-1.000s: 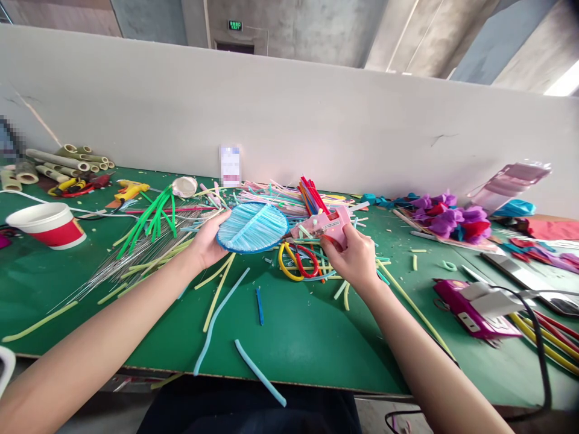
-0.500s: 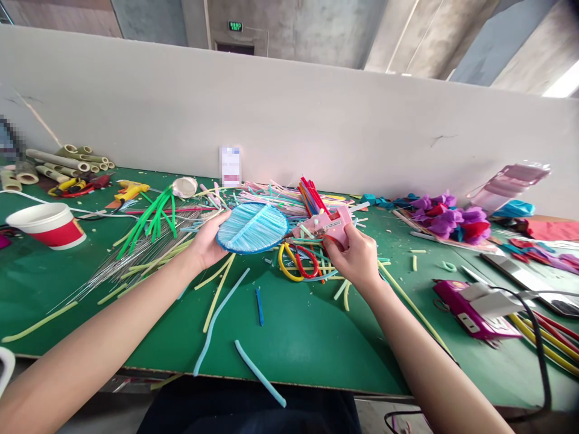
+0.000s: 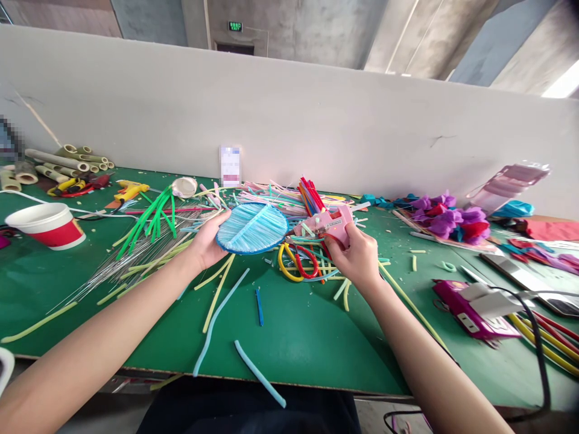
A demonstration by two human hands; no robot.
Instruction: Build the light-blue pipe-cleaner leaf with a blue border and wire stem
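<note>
My left hand (image 3: pixel 208 242) grips the left edge of a light blue oval disc (image 3: pixel 253 229), which has a darker blue rim and a raised strip across its face. In my right hand (image 3: pixel 355 250) is a pink glue gun (image 3: pixel 337 224), fingers wrapped round its handle. The gun's nozzle points left, close to the disc's right edge; whether they touch I cannot tell. Just below the gun lie scissors or pliers with a yellow and a red handle loop (image 3: pixel 298 263). Loose light blue fuzzy stems (image 3: pixel 217 325) and a short dark blue piece (image 3: pixel 259 307) lie nearer to me.
A paper cup (image 3: pixel 47 226), a yellow glue gun (image 3: pixel 130 191) and bamboo tubes (image 3: pixel 67 163) stand or lie at left. Behind my hands are a phone (image 3: pixel 230 166) and heaped stems. Right are purple flowers (image 3: pixel 441 217) and a purple power strip (image 3: pixel 474 313) with cables.
Almost nothing differs. Both hands keep the disc and the glue gun in nearly the same place; the gun has shifted only very slightly.
</note>
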